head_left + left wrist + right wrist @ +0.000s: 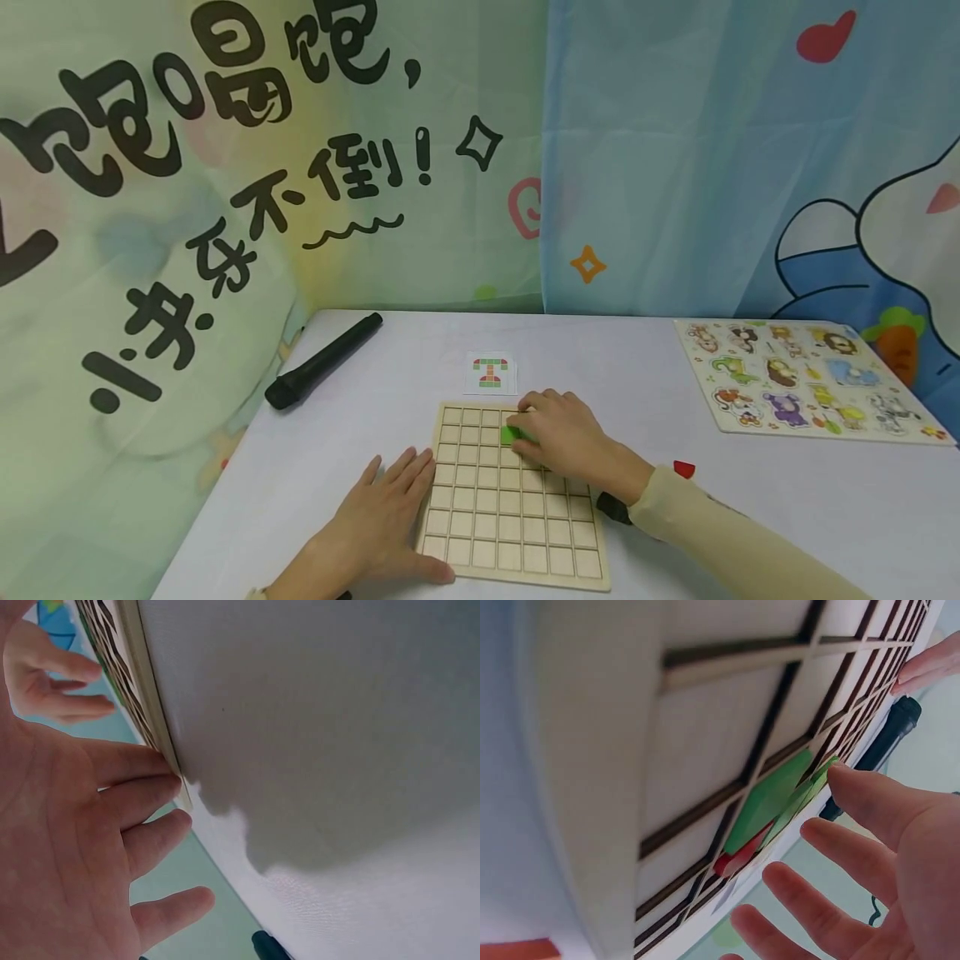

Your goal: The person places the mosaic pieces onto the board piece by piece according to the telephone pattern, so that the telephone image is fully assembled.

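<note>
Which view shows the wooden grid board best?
The head view: all four edges of the wooden grid board appear, though the right hand covers part of it. Left wrist catches just a slanted strip; right wrist, a close, cropped stretch.

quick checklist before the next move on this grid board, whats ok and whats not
1. Grid board steadied: ok, the left hand touches its left edge.
2. Pattern card readable: ok, face up beyond the board, uncovered.
3. Right hand off the grid: not ok, it is over the far right part.
4. Green pieces and red piece fully seated: cannot tell.
5. Microphone away from the board: ok, it lies apart at the far left.
</note>
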A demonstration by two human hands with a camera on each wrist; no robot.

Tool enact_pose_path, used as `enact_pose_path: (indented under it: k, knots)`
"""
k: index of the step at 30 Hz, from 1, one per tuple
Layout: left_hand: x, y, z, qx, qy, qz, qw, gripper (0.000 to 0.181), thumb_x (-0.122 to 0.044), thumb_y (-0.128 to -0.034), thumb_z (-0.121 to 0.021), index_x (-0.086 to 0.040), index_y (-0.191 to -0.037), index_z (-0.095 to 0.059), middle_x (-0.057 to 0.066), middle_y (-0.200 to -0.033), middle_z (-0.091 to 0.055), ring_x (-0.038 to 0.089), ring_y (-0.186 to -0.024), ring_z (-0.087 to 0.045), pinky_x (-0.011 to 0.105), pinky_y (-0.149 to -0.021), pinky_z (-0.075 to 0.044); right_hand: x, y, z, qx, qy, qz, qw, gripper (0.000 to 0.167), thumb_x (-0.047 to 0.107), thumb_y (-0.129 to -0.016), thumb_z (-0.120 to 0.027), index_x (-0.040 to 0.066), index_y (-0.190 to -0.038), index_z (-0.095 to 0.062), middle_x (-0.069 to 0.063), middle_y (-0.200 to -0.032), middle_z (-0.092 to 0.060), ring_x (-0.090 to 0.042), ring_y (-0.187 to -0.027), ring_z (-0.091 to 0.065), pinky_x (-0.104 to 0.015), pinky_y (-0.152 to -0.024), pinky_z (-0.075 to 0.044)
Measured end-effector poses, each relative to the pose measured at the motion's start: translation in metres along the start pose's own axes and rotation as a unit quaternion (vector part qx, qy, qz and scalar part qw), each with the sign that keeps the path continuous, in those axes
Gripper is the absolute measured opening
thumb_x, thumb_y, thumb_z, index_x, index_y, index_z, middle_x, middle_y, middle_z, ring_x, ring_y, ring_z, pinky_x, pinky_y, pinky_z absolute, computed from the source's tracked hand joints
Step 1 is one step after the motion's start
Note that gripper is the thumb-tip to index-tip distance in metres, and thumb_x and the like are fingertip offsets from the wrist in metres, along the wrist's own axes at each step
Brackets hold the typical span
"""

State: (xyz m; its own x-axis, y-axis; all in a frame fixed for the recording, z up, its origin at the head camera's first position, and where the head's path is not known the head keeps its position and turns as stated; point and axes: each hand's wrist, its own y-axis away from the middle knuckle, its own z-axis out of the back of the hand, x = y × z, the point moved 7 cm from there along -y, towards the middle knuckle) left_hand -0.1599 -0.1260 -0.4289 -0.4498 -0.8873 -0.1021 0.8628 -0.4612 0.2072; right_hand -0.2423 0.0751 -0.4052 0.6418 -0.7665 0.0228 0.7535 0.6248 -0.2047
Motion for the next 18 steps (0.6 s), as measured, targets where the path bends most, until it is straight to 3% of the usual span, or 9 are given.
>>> enact_pose_path:
  k: [7,18]
  knots:
    - [-0.001,0.001,0.001,0.000,-0.007,-0.002,1.0000,0.132,-0.094,-0.0662,-0.061,-0.004,-0.159,-0.034,0.011,-0.169,-0.032,0.031,-0.156,-0.032,0.064,-0.122,-0.030,-0.012,0.010,0.011,-0.039,-0.011,-0.017,0.9990,0.027,0.032,-0.087,-0.082,0.018,-0.110,-0.080,-0.008,-0.116,-0.073,-0.028,-0.096,-0.069,-0.044,-0.074,-0.057]
    - [-0.001,-0.001,-0.001,0.007,-0.003,0.003,1.0000,0.132,-0.093,-0.0658,-0.062,-0.004,-0.159,-0.034,0.011,-0.169,-0.032,0.032,-0.157,-0.031,0.064,-0.122,-0.029,-0.052,0.035,0.028,-0.024,-0.005,-0.073,0.9970,0.028,0.033,-0.088,-0.080,0.017,-0.111,-0.080,-0.009,-0.119,-0.073,-0.031,-0.102,-0.070,-0.047,-0.076,-0.058]
